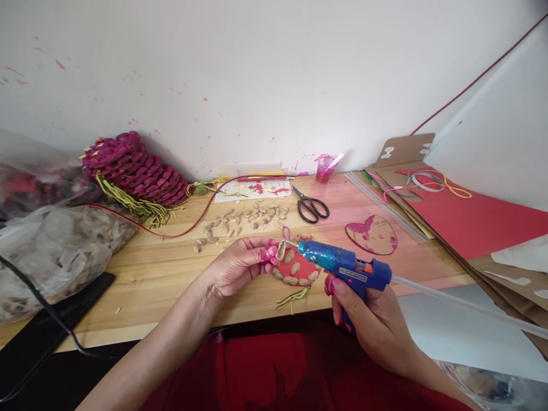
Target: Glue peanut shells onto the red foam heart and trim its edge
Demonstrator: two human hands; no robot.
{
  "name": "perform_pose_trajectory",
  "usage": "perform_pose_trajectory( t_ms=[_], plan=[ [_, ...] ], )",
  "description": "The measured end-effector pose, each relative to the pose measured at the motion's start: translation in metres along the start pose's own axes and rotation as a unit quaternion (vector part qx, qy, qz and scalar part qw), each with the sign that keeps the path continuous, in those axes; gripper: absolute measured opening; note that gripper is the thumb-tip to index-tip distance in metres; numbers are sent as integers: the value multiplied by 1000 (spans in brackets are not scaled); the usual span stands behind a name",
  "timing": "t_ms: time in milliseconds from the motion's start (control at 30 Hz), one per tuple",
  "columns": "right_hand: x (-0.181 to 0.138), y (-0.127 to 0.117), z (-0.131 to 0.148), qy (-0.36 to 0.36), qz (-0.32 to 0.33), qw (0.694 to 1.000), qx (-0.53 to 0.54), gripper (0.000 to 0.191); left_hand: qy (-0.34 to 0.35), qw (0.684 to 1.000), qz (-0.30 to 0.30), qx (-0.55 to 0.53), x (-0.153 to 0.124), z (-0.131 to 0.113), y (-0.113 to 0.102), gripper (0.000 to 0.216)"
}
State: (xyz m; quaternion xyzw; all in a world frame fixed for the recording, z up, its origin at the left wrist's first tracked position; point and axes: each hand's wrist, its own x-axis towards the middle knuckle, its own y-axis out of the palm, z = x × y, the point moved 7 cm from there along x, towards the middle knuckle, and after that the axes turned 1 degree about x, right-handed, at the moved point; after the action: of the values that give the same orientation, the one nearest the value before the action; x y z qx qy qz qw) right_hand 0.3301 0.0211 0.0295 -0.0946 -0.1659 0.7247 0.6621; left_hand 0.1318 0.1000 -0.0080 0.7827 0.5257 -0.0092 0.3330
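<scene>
Pinched between the pink-stained fingertips of my left hand (244, 265) is a peanut (281, 250). My right hand (368, 314) is wrapped round the handle of a blue glue gun (338, 264), whose nozzle points left and meets or almost meets the peanut. A clear glue stick (462, 303) runs out of the gun's back end. Below the nozzle lies a red disc (287, 268) with peanuts set around its rim, a purple loop at its top and a yellow-green tassel (294, 298) at its bottom. The gun hides part of the disc.
Loose peanuts (233, 220) are scattered behind my left hand, near black-handled scissors (312, 208). A heart-shaped piece (371, 234) and cardboard sheets (449, 245) lie right. A plastic bag (64, 251) and a stack of purple discs (137, 171) are left; a pink cup (325, 169) stands behind.
</scene>
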Motion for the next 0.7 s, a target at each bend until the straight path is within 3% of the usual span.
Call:
perform_pose_trajectory(
  t_ms=[433,700],
  plan=[
    [2,1,2,-3,-3,1000,4,49,6,1000,19,-19,2,1,0,37],
    [2,1,1,-1,1,1000,6,47,-3,1000,-5,-13,1,0,0,42]
  ],
)
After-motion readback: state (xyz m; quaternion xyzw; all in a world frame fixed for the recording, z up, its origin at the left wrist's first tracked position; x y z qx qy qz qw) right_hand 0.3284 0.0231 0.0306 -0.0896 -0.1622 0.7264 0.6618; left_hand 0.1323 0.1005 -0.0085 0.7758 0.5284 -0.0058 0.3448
